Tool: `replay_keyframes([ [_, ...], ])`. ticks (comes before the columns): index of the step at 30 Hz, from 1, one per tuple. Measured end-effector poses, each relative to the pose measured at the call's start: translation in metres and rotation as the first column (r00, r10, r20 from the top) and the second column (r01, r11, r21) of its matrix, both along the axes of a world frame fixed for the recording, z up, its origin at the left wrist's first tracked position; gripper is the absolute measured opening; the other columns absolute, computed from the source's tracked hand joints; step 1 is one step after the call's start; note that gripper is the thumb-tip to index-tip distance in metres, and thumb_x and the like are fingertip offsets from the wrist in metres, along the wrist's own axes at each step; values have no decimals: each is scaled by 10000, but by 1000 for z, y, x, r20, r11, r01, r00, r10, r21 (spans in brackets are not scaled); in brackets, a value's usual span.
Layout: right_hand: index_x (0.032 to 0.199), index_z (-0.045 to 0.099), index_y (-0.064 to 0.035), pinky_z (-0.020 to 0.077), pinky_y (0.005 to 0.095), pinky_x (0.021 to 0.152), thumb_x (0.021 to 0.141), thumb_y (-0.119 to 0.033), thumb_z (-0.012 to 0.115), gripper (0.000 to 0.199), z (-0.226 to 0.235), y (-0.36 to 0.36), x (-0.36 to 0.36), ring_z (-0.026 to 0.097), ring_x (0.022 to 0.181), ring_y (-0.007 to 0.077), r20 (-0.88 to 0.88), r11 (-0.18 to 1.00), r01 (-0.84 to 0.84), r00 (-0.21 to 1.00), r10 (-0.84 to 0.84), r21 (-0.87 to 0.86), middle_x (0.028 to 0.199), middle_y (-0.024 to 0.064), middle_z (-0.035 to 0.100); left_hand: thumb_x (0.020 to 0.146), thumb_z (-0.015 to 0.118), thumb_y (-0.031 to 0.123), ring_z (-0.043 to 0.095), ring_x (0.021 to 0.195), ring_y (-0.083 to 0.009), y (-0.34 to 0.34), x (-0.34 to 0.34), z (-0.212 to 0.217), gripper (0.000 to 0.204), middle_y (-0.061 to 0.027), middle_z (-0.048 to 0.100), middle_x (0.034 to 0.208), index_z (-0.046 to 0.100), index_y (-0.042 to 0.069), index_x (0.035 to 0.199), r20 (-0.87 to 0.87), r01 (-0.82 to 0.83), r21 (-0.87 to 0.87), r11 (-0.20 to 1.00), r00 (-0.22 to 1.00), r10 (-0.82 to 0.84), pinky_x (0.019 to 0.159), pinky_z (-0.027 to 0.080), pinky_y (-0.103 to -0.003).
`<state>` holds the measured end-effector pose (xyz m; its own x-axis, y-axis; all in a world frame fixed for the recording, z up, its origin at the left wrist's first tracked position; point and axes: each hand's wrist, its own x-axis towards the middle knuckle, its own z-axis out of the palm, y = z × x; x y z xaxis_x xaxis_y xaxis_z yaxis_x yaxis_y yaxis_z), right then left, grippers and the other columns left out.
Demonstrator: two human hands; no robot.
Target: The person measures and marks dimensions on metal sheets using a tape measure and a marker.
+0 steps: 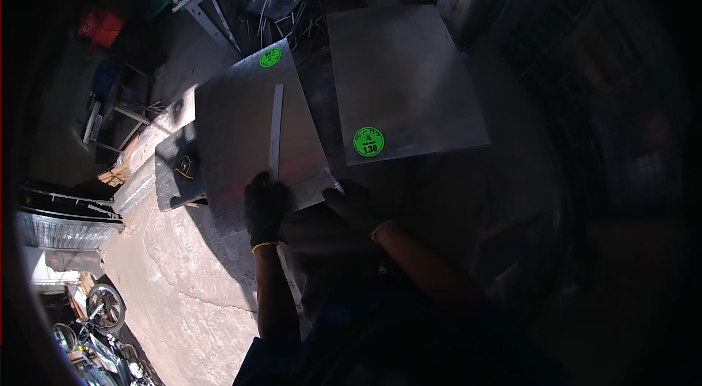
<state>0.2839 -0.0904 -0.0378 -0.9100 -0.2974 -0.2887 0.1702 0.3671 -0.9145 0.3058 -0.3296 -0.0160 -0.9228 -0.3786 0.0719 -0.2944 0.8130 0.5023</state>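
Note:
A metal sheet with a green round sticker lies in front of me, tilted in view. Across it runs a long narrow straight strip, like a steel ruler. My left hand, in a dark glove with a yellow cuff, is closed at the strip's near end; the fingertips are in shadow. At the sheet's near right corner, my gloved right hand is closed around a thin pale pen-like tool, its tip by the sheet's edge.
A second metal sheet with a green sticker lies to the right. Behind stands a metal frame with scrap strips. A dark board with a yellow loop sits left. Sunlit concrete floor and a motorcycle show lower left.

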Motion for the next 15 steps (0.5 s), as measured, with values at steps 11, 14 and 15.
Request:
replay_keyframes([
  [11, 1222, 644, -15, 517, 369, 799, 996, -387, 662, 434, -12, -8, 27, 672, 923, 217, -55, 993, -20, 998, 14, -118, 1041, 109, 710, 926, 614, 266, 651, 1024, -411, -49, 17, 0, 243, -142, 696, 1105, 717, 101, 1073, -67, 14, -387, 922, 997, -43, 905, 531, -517],
  [14, 1217, 617, -14, 526, 455, 890, 973, -371, 686, 438, -1, 4, 38, 687, 1016, 333, 162, 945, 76, 986, -24, -318, 1047, 174, 696, 892, 659, 196, 655, 1064, -383, -51, 19, 14, 267, -164, 725, 1134, 751, 46, 1092, 42, 48, -329, 943, 998, -36, 927, 533, -468],
  [15, 1217, 617, -14, 526, 455, 890, 973, -371, 686, 438, 3, 8, 39, 687, 1016, 333, 171, 942, 40, 985, 18, -335, 1047, 174, 696, 892, 659, 196, 655, 1064, -383, -50, 20, 21, 267, -164, 725, 1134, 751, 46, 1092, 59, 20, -311, 950, 998, -2, 927, 533, -468],
])
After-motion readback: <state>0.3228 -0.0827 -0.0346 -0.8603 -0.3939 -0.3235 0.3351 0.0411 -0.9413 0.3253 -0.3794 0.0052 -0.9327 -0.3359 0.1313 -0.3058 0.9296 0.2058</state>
